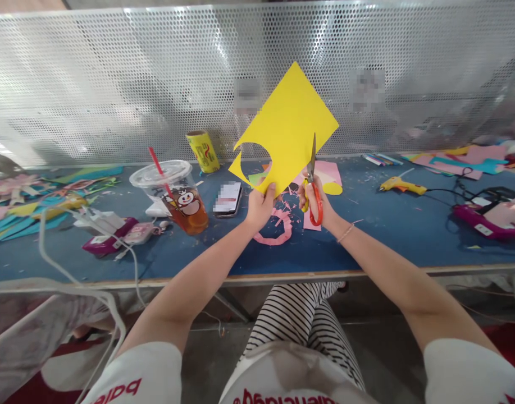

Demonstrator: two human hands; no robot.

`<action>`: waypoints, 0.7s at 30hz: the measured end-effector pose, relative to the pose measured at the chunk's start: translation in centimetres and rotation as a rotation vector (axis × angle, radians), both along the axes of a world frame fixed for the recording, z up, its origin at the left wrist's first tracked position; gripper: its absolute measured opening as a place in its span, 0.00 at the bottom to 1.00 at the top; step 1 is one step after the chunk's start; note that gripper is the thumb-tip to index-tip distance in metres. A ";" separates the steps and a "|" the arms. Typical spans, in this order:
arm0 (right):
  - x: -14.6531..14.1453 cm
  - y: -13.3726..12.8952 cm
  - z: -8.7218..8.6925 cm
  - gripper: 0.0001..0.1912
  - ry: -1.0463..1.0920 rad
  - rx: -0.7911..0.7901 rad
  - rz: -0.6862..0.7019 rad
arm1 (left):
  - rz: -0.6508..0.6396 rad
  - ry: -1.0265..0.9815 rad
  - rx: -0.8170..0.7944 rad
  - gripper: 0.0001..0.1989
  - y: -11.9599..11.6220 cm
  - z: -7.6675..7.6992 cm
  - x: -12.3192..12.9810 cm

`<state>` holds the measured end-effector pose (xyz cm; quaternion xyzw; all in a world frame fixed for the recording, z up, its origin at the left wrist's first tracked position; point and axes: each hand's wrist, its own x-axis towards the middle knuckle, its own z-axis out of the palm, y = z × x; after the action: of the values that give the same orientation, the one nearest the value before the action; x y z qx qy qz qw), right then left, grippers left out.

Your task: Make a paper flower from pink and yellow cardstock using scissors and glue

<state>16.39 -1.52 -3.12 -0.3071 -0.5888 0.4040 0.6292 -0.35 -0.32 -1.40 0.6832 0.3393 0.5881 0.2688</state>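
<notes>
My left hand pinches the lower edge of a yellow paper sheet, held up above the table. A round hole is cut out near the sheet's lower left corner. In my right hand are scissors with one red and one yellow handle loop, the blades pointing up beside the sheet's right edge. Whether the blades touch the paper I cannot tell. Below the hands lies a curved strip of pink paper among small scraps. A yellow paper disc rests on pink paper behind my right hand.
On the blue table stand a lidded drink cup with a red straw and a yellow tape roll. Nearby lies a phone. A glue gun and purple power strip are right. A perforated metal panel rises behind.
</notes>
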 end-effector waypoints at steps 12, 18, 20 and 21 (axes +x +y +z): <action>1.6 2.0 0.5 0.20 0.284 -0.025 -0.069 | -0.053 -0.030 -0.096 0.15 -0.5 0.4 0.3; 1.9 2.2 0.8 0.22 0.189 -0.043 -0.143 | -0.053 -0.003 -0.091 0.11 -0.1 0.2 0.2; 2.0 2.1 0.7 0.22 0.129 -0.001 -0.206 | -0.047 0.005 -0.090 0.10 -0.2 0.3 0.1; 2.1 2.1 0.6 0.22 0.098 0.018 -0.232 | -0.035 0.017 -0.080 0.10 -0.2 0.5 0.1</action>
<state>18.51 0.54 -2.47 -0.3474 -0.5213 0.3377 0.7025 -0.23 -0.55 -0.94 0.6826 0.3528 0.5634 0.3035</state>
